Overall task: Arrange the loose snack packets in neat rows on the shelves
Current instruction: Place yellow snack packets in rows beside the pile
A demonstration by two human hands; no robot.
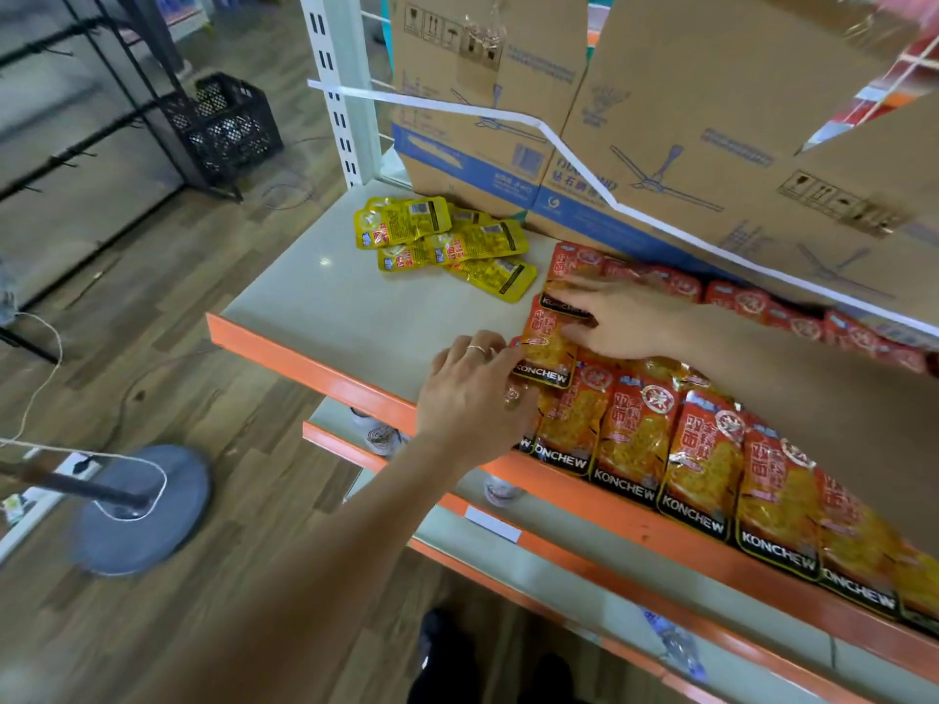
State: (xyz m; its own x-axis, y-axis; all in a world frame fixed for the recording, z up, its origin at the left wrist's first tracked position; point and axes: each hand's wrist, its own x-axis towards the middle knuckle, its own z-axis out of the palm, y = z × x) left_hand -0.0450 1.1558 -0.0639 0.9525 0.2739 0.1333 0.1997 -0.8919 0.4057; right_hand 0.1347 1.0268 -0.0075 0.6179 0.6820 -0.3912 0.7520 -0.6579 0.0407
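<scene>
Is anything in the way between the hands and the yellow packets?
Nothing visible. Only bare shelf lies between the yellow packets and the left hand and right hand, which touch red packets.

Head view, looking down, close over shelf point(325, 302).

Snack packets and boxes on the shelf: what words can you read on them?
"KONCHEW": on the black band at the bottom of the orange snack packets.
Chinese characters on those packets: too blurred to read with certainty.
Yellow snack packets: print too small to read.
Cardboard boxes: blue print and handling symbols, too blurred to read.
White shelf label: nothing readable.
</scene>
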